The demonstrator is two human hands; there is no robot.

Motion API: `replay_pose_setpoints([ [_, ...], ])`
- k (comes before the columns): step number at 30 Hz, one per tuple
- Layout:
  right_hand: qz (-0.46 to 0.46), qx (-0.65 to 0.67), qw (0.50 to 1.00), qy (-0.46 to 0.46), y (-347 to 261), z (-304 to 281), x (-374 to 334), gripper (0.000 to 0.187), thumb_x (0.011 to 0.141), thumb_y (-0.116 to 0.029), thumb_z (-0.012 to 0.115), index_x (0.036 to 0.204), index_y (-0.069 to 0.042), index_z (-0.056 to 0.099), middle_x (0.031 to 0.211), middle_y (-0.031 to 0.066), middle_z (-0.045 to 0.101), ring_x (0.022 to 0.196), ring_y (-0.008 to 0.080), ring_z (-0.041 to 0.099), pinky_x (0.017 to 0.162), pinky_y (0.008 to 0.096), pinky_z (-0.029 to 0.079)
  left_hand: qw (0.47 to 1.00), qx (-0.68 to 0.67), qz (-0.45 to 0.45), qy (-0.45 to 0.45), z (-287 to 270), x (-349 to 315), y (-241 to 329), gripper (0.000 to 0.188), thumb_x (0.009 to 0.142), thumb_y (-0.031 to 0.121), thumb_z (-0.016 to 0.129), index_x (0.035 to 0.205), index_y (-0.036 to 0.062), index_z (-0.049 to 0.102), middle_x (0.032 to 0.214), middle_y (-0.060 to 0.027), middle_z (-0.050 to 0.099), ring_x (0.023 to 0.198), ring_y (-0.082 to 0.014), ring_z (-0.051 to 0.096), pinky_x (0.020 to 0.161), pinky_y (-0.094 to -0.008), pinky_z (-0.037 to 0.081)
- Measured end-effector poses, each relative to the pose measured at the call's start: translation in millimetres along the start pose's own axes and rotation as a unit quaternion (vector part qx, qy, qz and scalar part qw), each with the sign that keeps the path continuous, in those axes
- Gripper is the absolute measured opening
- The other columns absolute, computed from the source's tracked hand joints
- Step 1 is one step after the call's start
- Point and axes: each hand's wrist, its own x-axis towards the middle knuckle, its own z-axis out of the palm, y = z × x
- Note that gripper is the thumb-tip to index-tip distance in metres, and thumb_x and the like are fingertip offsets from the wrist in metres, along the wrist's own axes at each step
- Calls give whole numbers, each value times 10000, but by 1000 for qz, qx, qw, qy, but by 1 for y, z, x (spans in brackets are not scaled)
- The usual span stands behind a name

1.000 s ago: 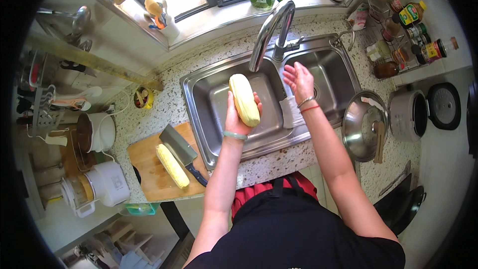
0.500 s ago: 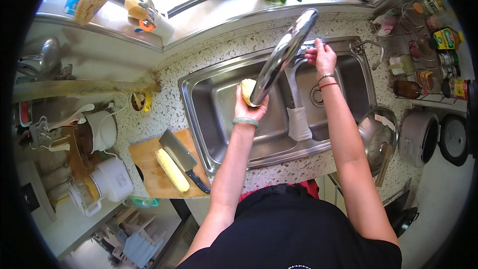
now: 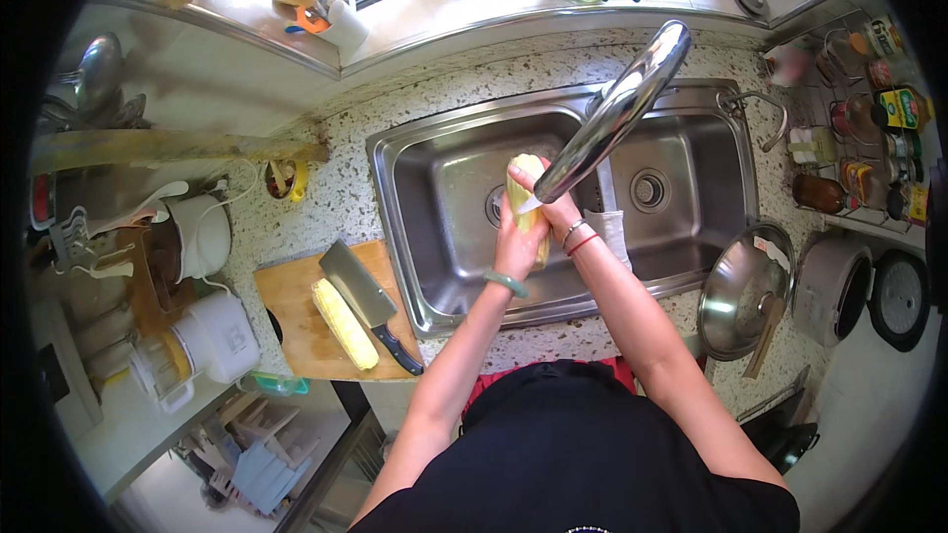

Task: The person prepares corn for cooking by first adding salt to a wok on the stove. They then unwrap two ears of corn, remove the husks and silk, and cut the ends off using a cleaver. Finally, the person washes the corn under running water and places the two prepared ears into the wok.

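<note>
Over the left basin of the steel double sink [image 3: 425, 308], my left hand [image 3: 515, 249] is wrapped round a pale yellow ear of corn [image 3: 524, 164]. My right hand [image 3: 562, 213] is closed on the same ear from the other side. Water runs onto the corn from the end of the curved chrome faucet [image 3: 622, 109], which partly hides my right fingers. On the wooden cutting board [image 3: 294, 308] at the left lie a second yellow ear of corn [image 3: 345, 324] and a cleaver [image 3: 357, 282] with a black handle.
A grey cloth [image 3: 614, 237] hangs over the sink divider. Right of the sink lies a pan lid [image 3: 736, 301], beside a pot [image 3: 828, 286]. Bottles fill a wire rack [image 3: 859, 212] at the far right. A yellow cup [image 3: 294, 181] stands left of the sink.
My right hand has left the faucet's base and come down to the corn, closing on it beside my left hand. Water now flows from the faucet. The view has shifted slightly.
</note>
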Motion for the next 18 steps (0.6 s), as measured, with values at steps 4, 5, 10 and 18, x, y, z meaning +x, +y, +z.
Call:
replay_pose_setpoints([
  [4,41,56,997,25,7,2,9,699,722,-318,819,1244,5,486,1085,84,582,976,176,576,838,324,490,916,400,19,8,-25,-23,16,843,774,251,740,1470,163,273,1143,-197,586,998,-362,620,833,-418,508],
  [5,50,92,994,12,19,-10,20,598,729,-302,812,1170,-5,538,1032,74,600,932,171,587,814,321,496,895,444,46,-12,-32,-29,27,845,764,274,752,1467,178,292,1149,-191,588,989,-374,620,826,-423,509],
  [10,56,280,957,-44,30,-21,13,233,800,-199,726,943,-42,632,859,81,653,813,201,637,761,341,516,968,245,7,44,-79,-11,25,425,839,393,702,1172,136,639,940,-51,675,736,-120,630,569,-260,494],
  [18,142,158,951,-226,-15,-28,-44,382,893,-250,579,1198,-21,554,1137,105,620,1039,234,611,901,439,515,974,-106,-8,199,-86,58,0,439,952,432,548,1250,109,533,1140,-34,584,1001,-127,553,815,-285,464],
])
